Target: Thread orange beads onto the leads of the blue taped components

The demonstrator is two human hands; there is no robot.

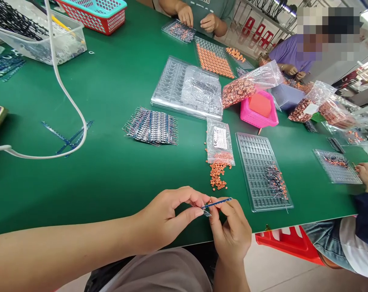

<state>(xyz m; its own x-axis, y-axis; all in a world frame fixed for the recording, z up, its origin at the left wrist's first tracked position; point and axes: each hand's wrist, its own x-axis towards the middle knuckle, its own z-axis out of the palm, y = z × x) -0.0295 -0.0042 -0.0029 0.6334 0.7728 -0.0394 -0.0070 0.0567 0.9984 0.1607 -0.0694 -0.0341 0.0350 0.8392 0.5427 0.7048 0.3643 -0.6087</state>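
Both the left hand (164, 215) and right hand (234, 231) pinch a blue strip (221, 202). Fine handling seems underway, calling next for steady control.

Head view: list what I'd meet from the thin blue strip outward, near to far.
Thin blue strip, pile of small loose orange pieces, flat clear plastic bag with a white label, clear plastic tray with rows of orange pieces, opposite person's bare hands.

Picture bright; a white light glares upper right, shadow dims the table (110, 174).
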